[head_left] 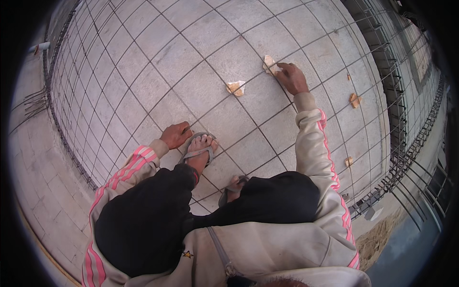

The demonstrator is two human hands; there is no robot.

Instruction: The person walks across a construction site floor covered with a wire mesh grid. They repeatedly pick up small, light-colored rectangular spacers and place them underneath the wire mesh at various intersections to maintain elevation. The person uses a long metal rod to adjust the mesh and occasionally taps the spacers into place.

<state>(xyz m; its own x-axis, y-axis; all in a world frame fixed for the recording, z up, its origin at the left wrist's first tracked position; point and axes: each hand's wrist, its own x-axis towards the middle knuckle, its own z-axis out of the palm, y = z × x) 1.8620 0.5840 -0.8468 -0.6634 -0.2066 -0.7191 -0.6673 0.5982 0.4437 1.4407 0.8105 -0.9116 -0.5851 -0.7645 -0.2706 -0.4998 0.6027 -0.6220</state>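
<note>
My right hand (292, 78) is stretched forward, its thumb and fingers pinching the edge of a pale, flat stone chip (269, 64) beside a bar of the steel rebar mesh (259, 126). A second stone chip (235, 88), white and tan, lies under the mesh to the left of that hand. My left hand (176, 136) is low beside my left sandal (196, 152), its fingers curled together. A small tan bit shows at its fingertips, too little of it to name.
The mesh spreads over a grey concrete slab (210, 36). More tan stone chips (355, 100) lie at the right. Bundled rebar (397, 91) runs along the right edge, with bar ends (404, 198) sticking out below. A block-paved surface (52, 201) lies at the left.
</note>
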